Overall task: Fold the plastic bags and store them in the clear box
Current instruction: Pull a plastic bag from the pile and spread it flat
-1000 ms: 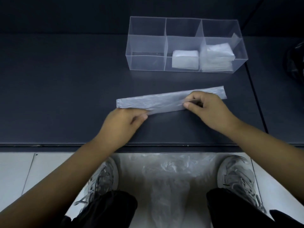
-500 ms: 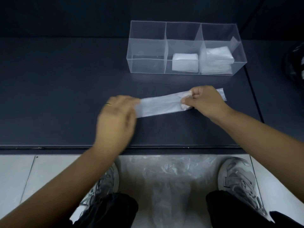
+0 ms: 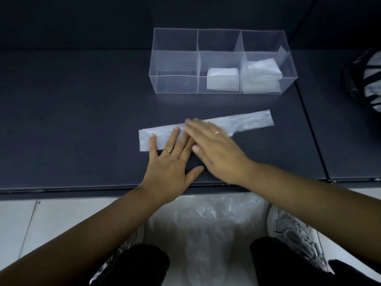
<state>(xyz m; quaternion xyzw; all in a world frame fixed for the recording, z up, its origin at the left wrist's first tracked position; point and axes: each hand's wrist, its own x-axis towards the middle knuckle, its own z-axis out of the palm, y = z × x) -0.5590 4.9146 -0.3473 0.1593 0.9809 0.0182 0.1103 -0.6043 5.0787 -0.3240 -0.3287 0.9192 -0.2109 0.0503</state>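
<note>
Plastic bag: the plastic bag (image 3: 251, 122) is folded into a long, narrow strip and lies flat on the table (image 3: 82, 112). It runs left to right with its right end slightly farther from the person, and it sits near the front of the clear box without touching it.

Left hand: the left hand (image 3: 171, 162) is laid out flat, palm down, with straight, spread fingers. Its fingertips press on the left part of the strip, while the palm and thumb rest on the table in front of it. It grips nothing. A ring (image 3: 166, 151) shows on one finger.

Right hand: the right hand (image 3: 216, 149) is also flat and palm down with straight fingers. It lies across the middle of the strip and over the inner fingers of the left hand. It presses rather than grasps, and its fingertips are blurred.

Clear box: the clear box (image 3: 175, 58) stands on the table beyond the strip and is split into three compartments side by side.

Middle compartment: it holds one folded bag (image 3: 223, 79), a small white packet.

Right compartment: it holds a stack of folded bags (image 3: 260, 77).

Below the table edge: a pile of loose plastic (image 3: 206, 221) lies between the person's legs, with a shoe (image 3: 294, 230) on the pale floor (image 3: 41, 219) beside it.

Right edge: a dark striped object (image 3: 369, 79) is partly cut off, and I cannot tell what it is.
</note>
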